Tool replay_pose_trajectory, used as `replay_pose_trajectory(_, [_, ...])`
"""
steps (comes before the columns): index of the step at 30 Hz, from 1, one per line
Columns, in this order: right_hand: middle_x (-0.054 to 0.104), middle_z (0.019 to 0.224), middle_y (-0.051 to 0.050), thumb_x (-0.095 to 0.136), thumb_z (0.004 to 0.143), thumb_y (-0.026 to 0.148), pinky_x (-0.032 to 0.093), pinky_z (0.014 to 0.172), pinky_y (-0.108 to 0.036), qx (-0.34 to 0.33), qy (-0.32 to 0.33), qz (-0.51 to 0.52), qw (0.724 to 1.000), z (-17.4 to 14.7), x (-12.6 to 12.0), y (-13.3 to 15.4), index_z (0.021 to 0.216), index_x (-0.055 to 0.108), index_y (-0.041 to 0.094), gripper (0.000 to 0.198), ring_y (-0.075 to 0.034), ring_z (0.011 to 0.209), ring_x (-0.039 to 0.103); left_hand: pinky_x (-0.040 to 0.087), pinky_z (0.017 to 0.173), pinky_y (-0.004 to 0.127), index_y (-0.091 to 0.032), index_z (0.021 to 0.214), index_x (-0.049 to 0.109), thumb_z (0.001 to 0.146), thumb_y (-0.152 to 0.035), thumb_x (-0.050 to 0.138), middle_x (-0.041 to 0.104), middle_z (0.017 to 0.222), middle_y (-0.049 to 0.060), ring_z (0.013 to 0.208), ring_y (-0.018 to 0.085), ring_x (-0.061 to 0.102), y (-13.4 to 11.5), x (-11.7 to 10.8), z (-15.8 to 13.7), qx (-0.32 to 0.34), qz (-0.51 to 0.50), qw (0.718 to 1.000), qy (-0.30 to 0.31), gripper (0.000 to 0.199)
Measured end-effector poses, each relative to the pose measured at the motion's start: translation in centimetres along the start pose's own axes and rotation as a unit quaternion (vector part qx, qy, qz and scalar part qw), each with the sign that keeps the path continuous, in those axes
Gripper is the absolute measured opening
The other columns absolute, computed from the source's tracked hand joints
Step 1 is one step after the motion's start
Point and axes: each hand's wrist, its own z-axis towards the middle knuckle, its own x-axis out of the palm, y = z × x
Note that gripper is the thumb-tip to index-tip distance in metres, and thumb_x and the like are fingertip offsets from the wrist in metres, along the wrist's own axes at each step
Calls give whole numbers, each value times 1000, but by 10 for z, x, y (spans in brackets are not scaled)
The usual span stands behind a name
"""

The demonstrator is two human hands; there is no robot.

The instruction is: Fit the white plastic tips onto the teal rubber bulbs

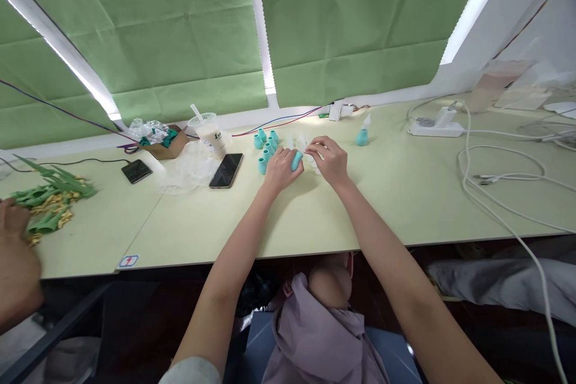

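My left hand [279, 169] is closed around a small teal bulb [296, 160], which lies tilted in its fingers. Just to the right, the fingers of my right hand [330, 160] are pinched together close to the bulb's end; whatever is between them is too small to name. Several matching teal bulbs [262, 165] stand in a group beyond and left of my left hand. Small clear-white pieces [302, 141] lie on the table behind and between my hands. Farther right stands a teal bulb with a clear tip [362, 137] fitted on top.
A phone [226, 170], a drink cup [209, 135], a crumpled plastic bag [191, 168] and a cardboard box [168, 147] are on the left. Another person's hand [15, 219] is beside green and yellow pieces [51, 204]. At right lie a power strip [435, 127] and white cables [508, 177].
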Motion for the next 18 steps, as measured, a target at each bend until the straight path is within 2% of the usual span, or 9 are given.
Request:
replay_pose_trajectory(8, [59, 99, -9, 35, 93, 20, 42, 72, -29, -32, 50, -32, 998, 1, -2, 1, 92, 56, 20, 21, -18, 91, 56, 43, 78, 36, -18, 97, 59, 84, -29, 44, 58, 80, 7, 90, 24, 52, -1, -2, -1, 9, -7, 1000, 2, 23])
replay_pose_trajectory(13, [54, 91, -8, 32, 91, 14, 39, 63, -27, -15, 61, -31, 998, 0, 3, 3, 88, 49, 20, 19, -17, 81, 53, 44, 78, 35, -19, 98, 59, 82, -29, 47, 59, 82, 6, 88, 23, 53, -4, -2, 0, 1, -19, 1000, 5, 23])
replay_pose_trajectory(16, [51, 91, -6, 31, 89, 14, 37, 58, -26, 16, 42, -6, 999, 0, 6, 4, 88, 46, 21, 17, -15, 77, 51, 44, 78, 34, -19, 98, 59, 83, -30, 48, 61, 83, 6, 89, 22, 54, -2, -1, 0, -14, -34, 999, 0, 22])
replay_pose_trajectory(18, [48, 90, -6, 30, 89, 13, 38, 60, -25, 47, 2, 16, 999, 1, 4, 3, 90, 45, 21, 17, -15, 78, 50, 43, 80, 33, -19, 97, 59, 84, -31, 48, 62, 85, 6, 91, 22, 55, 3, -1, 1, -39, -47, 998, -18, 21])
